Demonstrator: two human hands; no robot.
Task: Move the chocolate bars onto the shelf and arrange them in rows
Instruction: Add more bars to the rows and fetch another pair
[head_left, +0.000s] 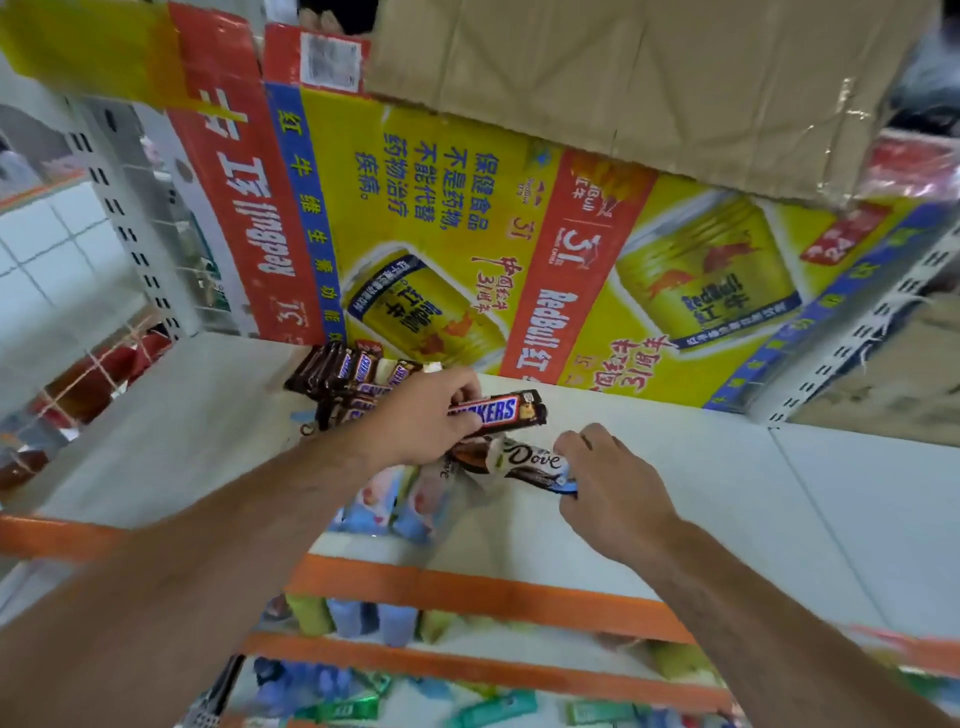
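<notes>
Left hand: fingers curled round one Snickers bar, held just in front of the Red Bull carton.
Right hand: fingers pinching the end of a Dove bar, a little farther out from the carton than the Snickers bar.
Snickers pile: heaped on the white shelf at the carton's foot.
Brown cardboard box: resting on top of the carton.
</notes>
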